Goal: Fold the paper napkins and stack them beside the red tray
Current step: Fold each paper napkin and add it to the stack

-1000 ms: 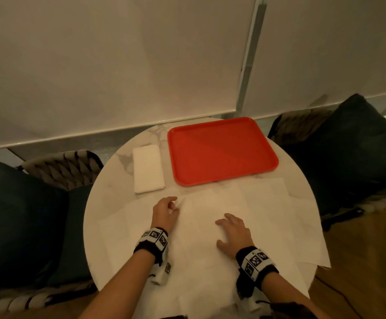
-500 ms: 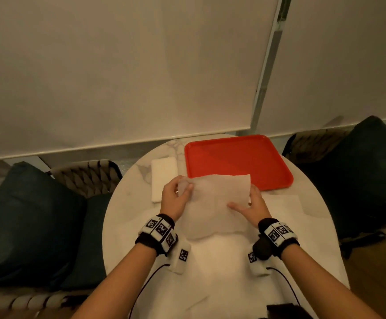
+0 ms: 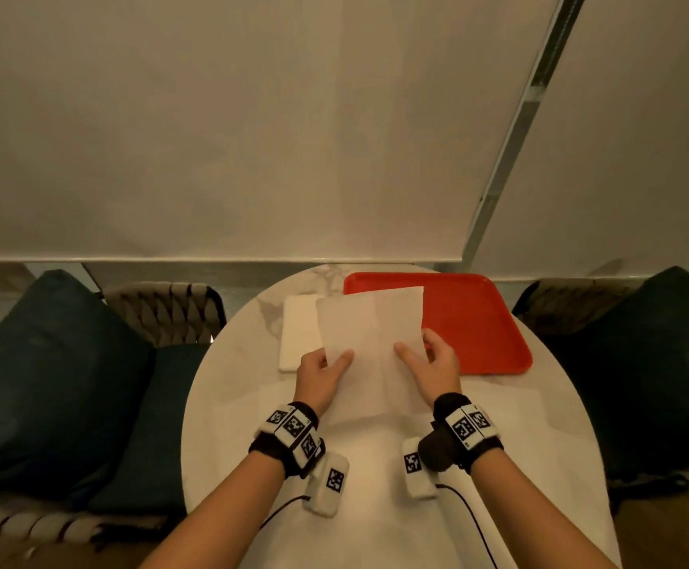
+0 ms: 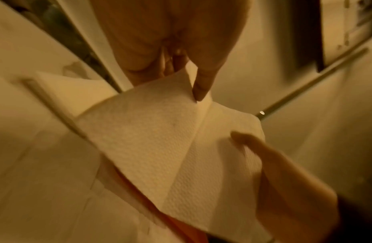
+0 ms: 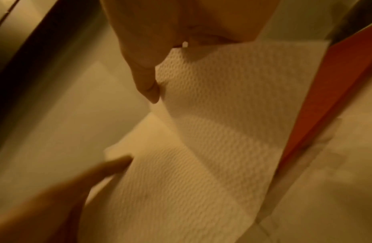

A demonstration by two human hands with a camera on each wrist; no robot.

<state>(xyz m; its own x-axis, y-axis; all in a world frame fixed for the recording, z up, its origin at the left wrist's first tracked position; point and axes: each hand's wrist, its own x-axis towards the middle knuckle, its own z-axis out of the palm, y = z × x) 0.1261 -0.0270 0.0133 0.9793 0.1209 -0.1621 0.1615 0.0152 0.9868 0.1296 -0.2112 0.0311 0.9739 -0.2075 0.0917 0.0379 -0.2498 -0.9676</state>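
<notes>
I have one napkin [image 3: 369,347] up off the table [image 3: 227,425], held between both hands over the middle. My left hand [image 3: 321,377] pinches its near left edge, thumb on top and fingers curled under. My right hand [image 3: 433,365] pinches the near right edge the same way. The sheet tilts up toward 12 o'clock, with a crease down its centre; in the left wrist view the two halves angle along that crease [image 4: 193,139]. I judge this the start of a fold, not yet closed.

Done so far: a stack [image 3: 299,332] of folded napkins lies flat at about 11 o'clock from my hands, just beside the left edge of the tray [image 3: 478,322]. How many it holds I cannot tell.

Left to do: close this fold and add it to the stack. More flat sheets [image 3: 498,408] lie spread on the table under and around my wrists, toward 3 and 6 o'clock, so I judge the task roughly early to midway.

The tray, at 1 o'clock, holds nothing that I can see; the raised napkin hides its near left corner.
</notes>
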